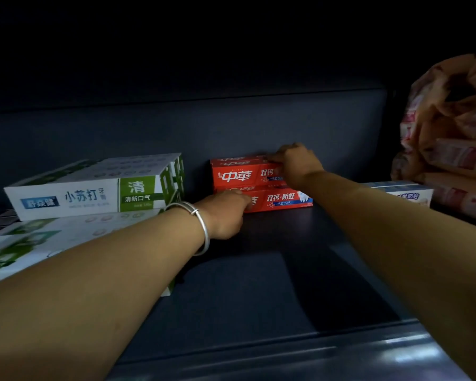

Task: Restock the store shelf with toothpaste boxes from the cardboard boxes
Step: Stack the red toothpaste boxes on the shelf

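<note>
a bundle of goods wrapped in thin orange-pink plastic (448,127) fills the right edge of the view, standing at the right end of the shelf level. the plastic is crumpled and translucent, and a dark opening gapes near its top. through the wrap, stacked packets with red and white printing show faintly, lying flat one above another; what they contain cannot be read. the bundle reaches from the shelf level up well past the middle of the view, and its lower part is cut off by the right border.
</note>
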Motion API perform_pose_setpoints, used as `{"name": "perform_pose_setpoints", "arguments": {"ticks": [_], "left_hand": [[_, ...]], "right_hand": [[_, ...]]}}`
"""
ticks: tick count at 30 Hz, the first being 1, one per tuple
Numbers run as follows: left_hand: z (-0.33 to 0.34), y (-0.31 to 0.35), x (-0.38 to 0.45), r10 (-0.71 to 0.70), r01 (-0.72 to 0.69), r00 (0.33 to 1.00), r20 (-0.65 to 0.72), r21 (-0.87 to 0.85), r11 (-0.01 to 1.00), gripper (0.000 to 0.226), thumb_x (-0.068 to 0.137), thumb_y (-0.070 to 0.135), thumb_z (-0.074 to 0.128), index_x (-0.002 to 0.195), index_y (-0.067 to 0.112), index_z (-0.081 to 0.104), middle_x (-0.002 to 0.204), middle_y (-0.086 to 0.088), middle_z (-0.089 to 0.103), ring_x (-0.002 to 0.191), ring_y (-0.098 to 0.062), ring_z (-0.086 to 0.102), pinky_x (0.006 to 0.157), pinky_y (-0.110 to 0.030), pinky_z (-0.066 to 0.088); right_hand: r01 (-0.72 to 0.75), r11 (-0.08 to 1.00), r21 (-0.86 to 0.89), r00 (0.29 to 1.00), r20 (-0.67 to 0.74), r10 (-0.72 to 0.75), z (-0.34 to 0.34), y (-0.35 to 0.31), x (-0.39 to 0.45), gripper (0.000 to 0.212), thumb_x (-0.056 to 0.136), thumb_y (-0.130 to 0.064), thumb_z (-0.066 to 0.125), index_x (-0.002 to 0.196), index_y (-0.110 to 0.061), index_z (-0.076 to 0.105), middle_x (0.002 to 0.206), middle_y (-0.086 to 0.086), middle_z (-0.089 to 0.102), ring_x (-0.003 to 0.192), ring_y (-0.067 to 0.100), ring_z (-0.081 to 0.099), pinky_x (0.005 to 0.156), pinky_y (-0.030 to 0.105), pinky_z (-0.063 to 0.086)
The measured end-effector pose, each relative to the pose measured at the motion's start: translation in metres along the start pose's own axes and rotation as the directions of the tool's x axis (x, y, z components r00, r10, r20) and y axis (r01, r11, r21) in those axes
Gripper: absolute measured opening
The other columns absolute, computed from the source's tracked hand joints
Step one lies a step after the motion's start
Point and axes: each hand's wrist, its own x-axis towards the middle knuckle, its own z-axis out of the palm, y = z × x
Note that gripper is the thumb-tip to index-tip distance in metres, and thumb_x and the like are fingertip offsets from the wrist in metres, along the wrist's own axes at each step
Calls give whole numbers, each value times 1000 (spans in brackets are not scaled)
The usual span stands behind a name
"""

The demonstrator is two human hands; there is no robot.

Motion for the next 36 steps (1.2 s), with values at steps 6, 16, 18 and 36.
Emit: {"name": "perform_pose_setpoints", "arguments": {"ticks": [6,16,18,36], "left_hand": [[-1,-7,-2,-47,47,999,20,31,998,27,89,14,54,116,14,56,122,-5,53,109,-22,53,96,-34,45],[4,-6,-2,-52,52,998,48,7,999,29,89,19,59,117,14,57,120,-5,54,106,-21,54,93,-33,47],[4,-6,-1,-51,51,998,47,3,999,28,88,19,60,116,14,57,118,-5,56,105,-21,55,93,-33,48],[-4,19,-15,-96,98,994,59,-32,995,28,89,19,59,117,14,57,119,-7,58,106,-23,56,93,-31,47]], "right_hand": [[-79,992,-99,996,-36,76,4,-6,-3,40,96,-16,45,135,-28,48,127,7,56,127,27,39,105,48,31],[-97,995,-16,995,12,97,18,-7,3,49,96,-10,45,143,-23,35,135,8,49,130,32,35,103,53,38],[-106,994,7,994,8,106,21,-7,5,50,96,-10,44,144,-23,33,138,7,46,132,32,32,104,53,37],[-226,972,66,969,120,217,2,-10,-26,71,94,-14,52,150,-28,11,158,9,-4,143,41,-8,115,57,11]]}}
